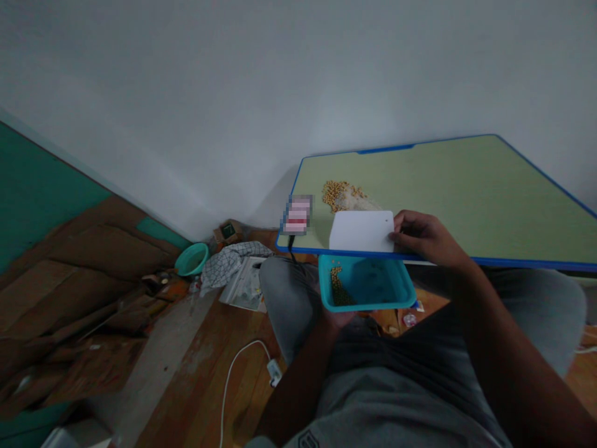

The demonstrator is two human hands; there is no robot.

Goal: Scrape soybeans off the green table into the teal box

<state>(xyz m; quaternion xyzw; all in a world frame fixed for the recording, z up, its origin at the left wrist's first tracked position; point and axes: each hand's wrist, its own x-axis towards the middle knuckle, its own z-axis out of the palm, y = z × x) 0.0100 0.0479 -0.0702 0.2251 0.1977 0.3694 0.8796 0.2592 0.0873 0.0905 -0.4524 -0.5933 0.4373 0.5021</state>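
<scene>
My right hand [422,235] pinches the right end of a flat white plastic card [361,230] with a small hole in one corner. The card lies at the front edge of the pale green table [457,193]. Behind it on the tabletop is a heap of yellowish beans [333,194], with whitish grains [355,200] beside and partly among them. Below the edge, over my lap, my left hand [339,316] holds a turquoise plastic basin [373,307] at its near left side; most of those fingers are hidden. Some beans [336,286] rest along the basin's left side.
A blurred-out pink item [297,214] sits at the table's left edge, a black strap hanging from it. On the floor at left are a green basin [192,259], checked cloth [228,264], flattened cardboard [69,274] and a white cable [228,379]. A wall [298,74] stands behind the table.
</scene>
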